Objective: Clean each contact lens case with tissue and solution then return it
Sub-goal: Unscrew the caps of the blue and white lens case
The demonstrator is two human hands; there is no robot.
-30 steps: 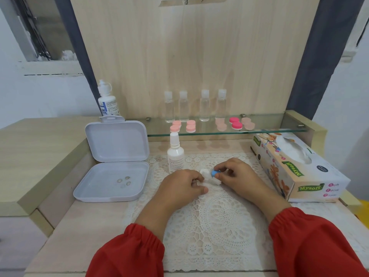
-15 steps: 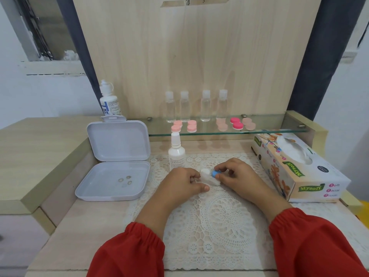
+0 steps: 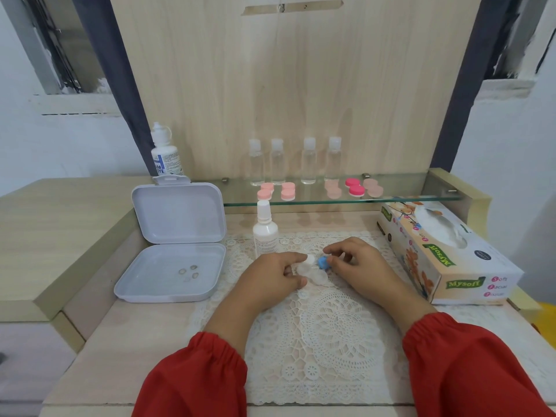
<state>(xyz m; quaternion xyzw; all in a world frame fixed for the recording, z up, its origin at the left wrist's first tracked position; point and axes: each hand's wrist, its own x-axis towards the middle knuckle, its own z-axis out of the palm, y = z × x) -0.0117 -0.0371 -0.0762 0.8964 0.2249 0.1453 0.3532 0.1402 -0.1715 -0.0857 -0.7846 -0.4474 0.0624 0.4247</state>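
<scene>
**Blue cap off, case held on the lace mat**

I see my left hand (image 3: pixel 272 276) with fingers curled, pinching the clear plastic contact lens case (image 3: pixel 313 273) on the white lace mat (image 3: pixel 328 332); my right hand (image 3: pixel 358 264) pinches the small blue round cap (image 3: pixel 323 262) just beside it; the white spray bottle of solution (image 3: pixel 264 233) stands behind; the printed cardboard tissue box (image 3: pixel 445 254) lies to the right; the open white plastic hinged box (image 3: pixel 174 245) sits to the left.

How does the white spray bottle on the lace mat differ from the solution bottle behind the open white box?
The spray bottle is taller and slimmer with a narrow straight cap; the solution bottle is squatter with a rounded cap. The spray bottle's label looks pale, the solution bottle's has blue print. Both are white and upright.
</scene>
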